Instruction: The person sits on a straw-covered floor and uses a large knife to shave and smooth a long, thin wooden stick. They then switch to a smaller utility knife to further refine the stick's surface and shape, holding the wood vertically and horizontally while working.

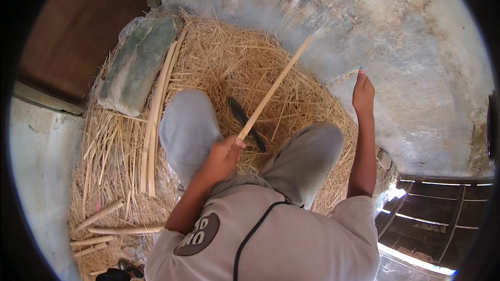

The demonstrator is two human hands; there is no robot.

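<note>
My left hand [225, 157] is closed round the lower end of a long, pale bamboo strip [276, 86]. The strip slants up and to the right over the straw, its far end near the wall. My right hand [363, 93] is raised on the right in front of the wall, its fingers drawn together and pointing up. A tiny blue spot shows at its fingertips; I cannot make out what it is. Between my knees a dark, flat blade-like tool [246, 124] lies on the straw, partly behind the strip.
Straw [229, 47] covers the ground. A greenish stone slab [138, 65] lies at the far left, with long bamboo strips [154, 130] beside it. Short sticks [101, 214] lie at lower left. A stained wall [411, 73] rises behind and to the right.
</note>
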